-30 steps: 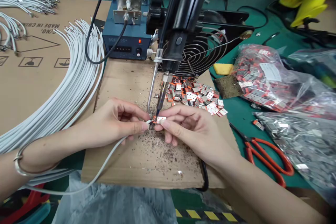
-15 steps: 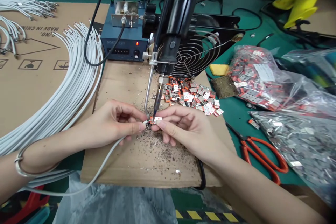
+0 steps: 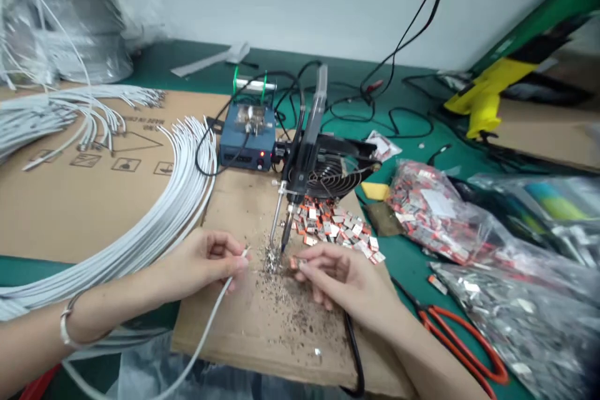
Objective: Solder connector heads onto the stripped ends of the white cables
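Gripping thin, round, white cable [image 3: 212, 322] near its end with left hand [image 3: 206, 267], below left of frame centre; pinching small orange-and-silver metal connector [image 3: 294, 262] with right hand [image 3: 347, 278], near lower tip of black, rod-shaped soldering iron [image 3: 306, 159]; holding both apart

Held cable [image 3: 213, 319], smooth white plastic; heaped connectors [image 3: 334, 226], shiny metal with orange plastic; work board [image 3: 234, 331], matt brown cardboard, rough with metallic-looking crumbs [image 3: 272, 259]; bag [image 3: 506, 225], glossy clear plastic; counter [image 3: 154, 62], smooth.
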A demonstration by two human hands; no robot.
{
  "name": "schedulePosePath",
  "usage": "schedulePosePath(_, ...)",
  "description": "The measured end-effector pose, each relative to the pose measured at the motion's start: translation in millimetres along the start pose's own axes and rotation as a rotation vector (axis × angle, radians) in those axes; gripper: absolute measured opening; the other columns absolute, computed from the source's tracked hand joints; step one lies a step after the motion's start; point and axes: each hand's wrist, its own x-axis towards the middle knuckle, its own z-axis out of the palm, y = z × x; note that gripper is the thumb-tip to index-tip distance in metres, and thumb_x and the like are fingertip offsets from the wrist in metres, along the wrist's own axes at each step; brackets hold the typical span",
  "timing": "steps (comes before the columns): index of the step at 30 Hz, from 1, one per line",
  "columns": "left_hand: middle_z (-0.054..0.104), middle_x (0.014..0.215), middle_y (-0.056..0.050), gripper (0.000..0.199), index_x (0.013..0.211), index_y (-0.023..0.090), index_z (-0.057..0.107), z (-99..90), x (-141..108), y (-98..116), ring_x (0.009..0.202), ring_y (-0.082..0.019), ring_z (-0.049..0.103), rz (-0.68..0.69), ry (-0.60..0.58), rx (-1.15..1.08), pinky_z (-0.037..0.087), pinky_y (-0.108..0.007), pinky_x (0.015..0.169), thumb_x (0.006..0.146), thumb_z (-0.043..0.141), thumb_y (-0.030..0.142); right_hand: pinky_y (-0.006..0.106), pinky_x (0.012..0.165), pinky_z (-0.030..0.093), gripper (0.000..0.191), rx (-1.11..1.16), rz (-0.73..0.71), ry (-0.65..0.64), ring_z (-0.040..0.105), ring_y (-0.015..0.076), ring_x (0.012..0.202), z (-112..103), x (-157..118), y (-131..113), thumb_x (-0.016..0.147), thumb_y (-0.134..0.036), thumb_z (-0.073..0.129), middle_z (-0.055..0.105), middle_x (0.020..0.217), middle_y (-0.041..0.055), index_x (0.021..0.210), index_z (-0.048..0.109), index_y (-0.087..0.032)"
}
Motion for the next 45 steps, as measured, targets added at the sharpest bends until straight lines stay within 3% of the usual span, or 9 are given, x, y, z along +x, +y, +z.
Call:
schedulePosePath(4,0.063,0.060,0.002,0.026,0.071,0.014,0.055,-37.4,-34,32,0.054,-0.008,0.058,0.242,0.221,-0.147,0.046,-0.016,0.051,0.069,0.074,0.032,0.024,0.049,0.043,0.023,-0.522,-0.192,0.034,0.055,0.0134,0.053,-20,-14,2,0.083,-0.033,0.056,0.057,0.061,0.0000,0.097,0.064,-0.018)
schedulePosePath(7,0.064,0.062,0.006,0.020,0.076,0.018,0.056,-81.9,-49,73,0.058,-0.007,0.059,0.524,0.528,-0.138,0.048,-0.014,0.056,0.069,0.073,0.027,0.026,0.048,0.041,0.024,-0.822,-0.279,0.155,0.054,0.0160,0.050,-36,-19,-6,0.082,-0.031,0.054,0.058,0.057,-0.0003,0.102,0.065,-0.021)
schedulePosePath(10,0.064,0.067,0.010,0.006,0.080,0.022,0.057,-132.5,-46,109,0.064,-0.007,0.060,0.674,0.867,0.451,0.047,-0.012,0.059,0.081,0.058,0.028,0.026,0.043,0.038,0.026,-0.899,-0.340,0.276,0.053,0.0161,0.045,-58,-18,-32,0.085,-0.034,0.049,0.059,0.054,0.0003,0.100,0.065,-0.021)
schedulePosePath(12,0.056,0.051,0.010,0.009,0.067,0.021,0.057,-161.5,-36,121,0.047,-0.005,0.051,0.681,0.941,0.622,0.032,-0.010,0.042,0.072,0.065,0.022,0.026,0.043,0.040,0.029,-0.902,-0.346,0.339,0.055,0.0166,0.046,-74,-12,-58,0.086,-0.037,0.047,0.061,0.057,0.0014,0.101,0.064,-0.020)
schedulePosePath(15,0.051,0.044,0.007,0.008,0.062,0.020,0.062,-186.5,-8,129,0.040,-0.007,0.044,0.657,0.968,0.863,0.022,-0.017,0.041,0.070,0.062,0.022,0.027,0.042,0.038,0.029,-1.006,-0.409,0.466,0.055,0.0176,0.045,-91,9,-101,0.086,-0.037,0.045,0.062,0.056,0.0028,0.095,0.065,-0.018)
schedulePosePath(20,0.066,0.064,-0.007,0.024,0.069,0.019,0.067,-171.9,60,152,0.058,-0.021,0.055,0.603,0.768,1.097,0.029,-0.026,0.053,0.076,0.054,0.038,0.027,0.055,0.039,0.027,-1.381,-0.442,0.385,0.063,0.0201,0.061,-85,74,-159,0.086,-0.018,0.040,0.069,0.069,0.0049,0.093,0.066,-0.019)
schedulePosePath(28,0.039,0.046,0.001,0.043,0.049,0.017,0.049,-121.6,161,192,0.044,-0.012,0.034,0.598,0.386,1.098,0.019,-0.027,0.048,0.082,0.044,0.044,0.023,0.055,0.036,0.019,-1.478,-0.421,0.108,0.066,0.0205,0.074,-58,150,-176,0.083,-0.022,0.049,0.071,0.083,0.0062,0.093,0.066,-0.021)
schedulePosePath(34,0.040,0.048,0.005,0.041,0.053,0.016,0.050,-114.2,178,190,0.044,-0.009,0.033,0.507,0.212,1.061,0.024,-0.024,0.047,0.081,0.051,0.046,0.023,0.051,0.035,0.017,-1.455,-0.443,0.017,0.067,0.0208,0.077,-49,166,-181,0.084,-0.025,0.051,0.071,0.080,0.0036,0.093,0.065,-0.022)
schedulePosePath(45,0.034,0.045,0.006,0.044,0.051,0.015,0.052,-113.9,182,189,0.044,-0.008,0.029,0.493,0.198,0.991,0.022,-0.024,0.047,0.078,0.055,0.049,0.026,0.054,0.040,0.021,-1.495,-0.495,0.001,0.067,0.0248,0.075,-45,172,-180,0.084,-0.027,0.048,0.072,0.080,0.0090,0.090,0.066,-0.019)
